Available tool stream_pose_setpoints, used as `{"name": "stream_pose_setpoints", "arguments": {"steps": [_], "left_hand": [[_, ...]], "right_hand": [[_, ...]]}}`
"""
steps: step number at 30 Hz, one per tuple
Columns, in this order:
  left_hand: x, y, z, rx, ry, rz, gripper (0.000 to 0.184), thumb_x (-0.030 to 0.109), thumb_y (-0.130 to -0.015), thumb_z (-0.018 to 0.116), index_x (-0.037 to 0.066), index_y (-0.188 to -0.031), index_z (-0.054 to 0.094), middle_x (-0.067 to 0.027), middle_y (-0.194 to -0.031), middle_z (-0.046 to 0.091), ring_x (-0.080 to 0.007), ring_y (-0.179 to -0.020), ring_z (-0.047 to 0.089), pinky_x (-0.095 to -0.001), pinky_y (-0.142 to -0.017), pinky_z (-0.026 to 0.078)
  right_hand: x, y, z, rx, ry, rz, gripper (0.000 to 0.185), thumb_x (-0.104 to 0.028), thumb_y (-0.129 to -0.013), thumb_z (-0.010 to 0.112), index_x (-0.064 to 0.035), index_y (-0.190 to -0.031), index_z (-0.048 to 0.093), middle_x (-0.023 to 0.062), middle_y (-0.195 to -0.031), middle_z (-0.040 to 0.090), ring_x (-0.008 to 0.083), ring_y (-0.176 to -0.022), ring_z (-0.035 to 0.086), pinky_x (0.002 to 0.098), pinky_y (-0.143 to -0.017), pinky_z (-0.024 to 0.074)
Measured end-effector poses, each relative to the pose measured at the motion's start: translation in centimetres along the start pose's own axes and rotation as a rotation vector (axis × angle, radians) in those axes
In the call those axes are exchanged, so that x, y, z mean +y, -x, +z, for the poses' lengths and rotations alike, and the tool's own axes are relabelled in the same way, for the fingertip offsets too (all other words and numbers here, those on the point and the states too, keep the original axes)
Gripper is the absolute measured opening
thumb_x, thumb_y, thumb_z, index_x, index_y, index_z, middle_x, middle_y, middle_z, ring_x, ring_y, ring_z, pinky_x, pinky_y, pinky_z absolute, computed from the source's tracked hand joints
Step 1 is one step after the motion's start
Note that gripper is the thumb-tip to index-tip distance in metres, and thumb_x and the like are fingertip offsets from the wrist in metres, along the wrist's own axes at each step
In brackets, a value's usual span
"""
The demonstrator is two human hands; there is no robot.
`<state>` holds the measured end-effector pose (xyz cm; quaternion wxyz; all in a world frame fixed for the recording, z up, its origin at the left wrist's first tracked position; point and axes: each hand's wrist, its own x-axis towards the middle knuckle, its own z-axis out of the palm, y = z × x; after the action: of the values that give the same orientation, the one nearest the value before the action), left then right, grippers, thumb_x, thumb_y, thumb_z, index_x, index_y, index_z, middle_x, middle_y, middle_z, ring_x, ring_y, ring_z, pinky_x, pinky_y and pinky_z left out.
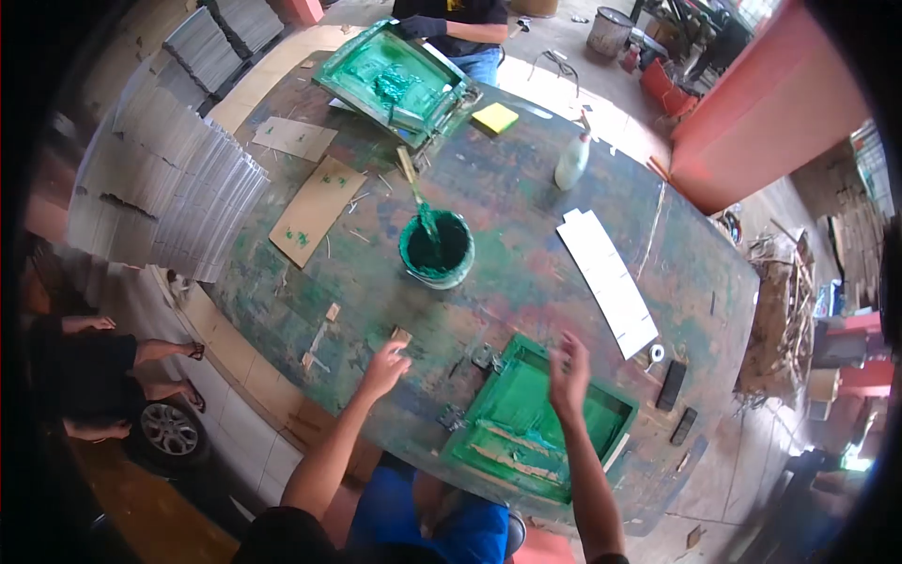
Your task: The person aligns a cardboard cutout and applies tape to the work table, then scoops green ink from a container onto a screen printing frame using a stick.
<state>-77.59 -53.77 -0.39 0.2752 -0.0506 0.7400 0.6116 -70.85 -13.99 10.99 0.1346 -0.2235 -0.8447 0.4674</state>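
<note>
My left hand [383,369] is above the near side of the paint-stained table, fingers curled at a small brown block [401,336], seemingly pinching it. My right hand [568,376] hovers over a green-coated screen frame [507,414], somewhat blurred, fingers apart and holding nothing. Inside that frame lie paint-smeared strips [517,451], and metal hinge clamps [453,416] sit on its left side. Beyond my hands stands a bucket of green paint [451,274] with a paint-covered stick [411,177] leaning in it.
Across the table, a person's gloved hand [420,27] is at another green frame [362,61]. Around lie printed cardboard pieces [318,209], a white strip [609,282], a bottle [572,162], a yellow sponge [495,117], a tape roll [656,353] and dark blocks [671,385]. Cardboard stacks [169,179] rise at left.
</note>
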Motion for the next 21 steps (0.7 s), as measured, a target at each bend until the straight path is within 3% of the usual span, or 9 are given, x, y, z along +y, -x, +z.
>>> {"name": "stream_pose_setpoints", "arguments": {"steps": [3,5,7,8,10,16,17,19,21], "left_hand": [[3.6,-6.9,2.2,-0.017,0.087,-0.010,0.049,0.020,-0.091,0.072,0.001,-0.133,0.053,-0.0120,-0.096,0.074,-0.0163,-0.082,0.069,-0.0292,-0.070,0.054],[5.4,-9.7,4.3,0.032,0.233,-0.070,0.052,0.023,-0.091,0.074,0.001,-0.133,0.054,-0.0123,-0.100,0.074,-0.0165,-0.084,0.069,-0.0294,-0.070,0.054],[7.5,-11.9,6.3,0.136,0.413,-0.150,0.053,0.025,-0.091,0.075,0.002,-0.133,0.054,-0.0125,-0.104,0.073,-0.0168,-0.085,0.069,-0.0295,-0.069,0.054],[8.2,-12.6,6.7,0.127,0.431,-0.192,0.051,0.027,-0.093,0.072,0.002,-0.134,0.055,-0.0109,-0.114,0.071,-0.0197,-0.099,0.071,-0.0308,-0.075,0.055],[8.2,-13.4,7.7,0.177,0.567,-0.201,0.044,0.028,-0.093,0.073,0.002,-0.126,0.061,-0.0096,-0.111,0.072,-0.0189,-0.097,0.071,-0.0300,-0.072,0.055],[6.1,-15.3,8.1,0.301,0.527,-0.153,0.027,0.020,-0.097,0.068,0.000,-0.114,0.065,-0.0096,-0.104,0.074,-0.0179,-0.093,0.071,-0.0304,-0.071,0.055],[5.0,-15.3,8.0,0.336,0.451,-0.079,0.026,0.020,-0.097,0.067,-0.001,-0.113,0.065,-0.0104,-0.104,0.074,-0.0188,-0.093,0.071,-0.0310,-0.073,0.055],[3.6,-14.6,7.6,0.367,0.306,0.055,0.021,0.019,-0.101,0.059,0.000,-0.110,0.059,-0.0139,-0.106,0.073,-0.0231,-0.096,0.072,-0.0331,-0.081,0.054],[3.3,-14.1,7.0,0.387,0.577,0.001,0.019,0.020,-0.103,0.054,0.003,-0.110,0.053,-0.0149,-0.106,0.073,-0.0244,-0.097,0.072,-0.0342,-0.083,0.054]], "right_hand": [[-10.8,-7.5,10.6,-0.180,-0.033,-0.333,0.046,-0.013,-0.091,0.067,-0.0047,-0.135,0.057,0.0196,-0.123,0.061,0.0381,-0.113,0.060,0.0434,-0.100,0.0474],[-15.9,-13.0,16.5,-0.215,0.024,-0.459,0.052,-0.015,-0.091,0.069,-0.0048,-0.139,0.053,0.0196,-0.125,0.062,0.0342,-0.117,0.061,0.0438,-0.098,0.0496],[-18.2,-17.9,21.9,-0.216,0.042,-0.419,0.066,-0.017,-0.088,0.072,-0.0062,-0.147,0.044,0.0207,-0.131,0.061,0.0366,-0.121,0.060,0.0426,-0.102,0.0482],[-18.9,-19.8,24.1,-0.212,0.102,-0.438,0.073,-0.019,-0.086,0.073,-0.0066,-0.150,0.040,0.0212,-0.133,0.060,0.0369,-0.122,0.059,0.0430,-0.102,0.0479],[-20.1,-22.6,27.6,-0.203,0.217,-0.476,0.086,-0.022,-0.083,0.077,-0.0074,-0.154,0.032,0.0224,-0.136,0.059,0.0375,-0.125,0.059,0.0439,-0.103,0.0473],[-22.2,-25.1,33.2,-0.405,0.063,-0.195,0.103,-0.022,-0.075,0.081,-0.0086,-0.158,0.022,0.0193,-0.116,0.072,0.0338,-0.110,0.069,0.0423,-0.098,0.0516],[-22.5,-25.0,33.4,-0.328,0.128,-0.227,0.082,-0.021,-0.076,0.079,-0.0059,-0.148,0.044,0.0159,-0.098,0.076,0.0299,-0.097,0.074,0.0395,-0.091,0.0549],[-22.9,-25.3,32.5,-0.321,0.221,-0.296,0.061,-0.020,-0.076,0.079,-0.0047,-0.132,0.059,0.0153,-0.094,0.076,0.0282,-0.092,0.075,0.0379,-0.087,0.0561],[-23.1,-25.1,30.9,-0.303,0.214,-0.324,0.028,-0.019,-0.080,0.077,-0.0035,-0.104,0.075,0.0134,-0.090,0.076,0.0257,-0.086,0.075,0.0358,-0.081,0.0577]]}}
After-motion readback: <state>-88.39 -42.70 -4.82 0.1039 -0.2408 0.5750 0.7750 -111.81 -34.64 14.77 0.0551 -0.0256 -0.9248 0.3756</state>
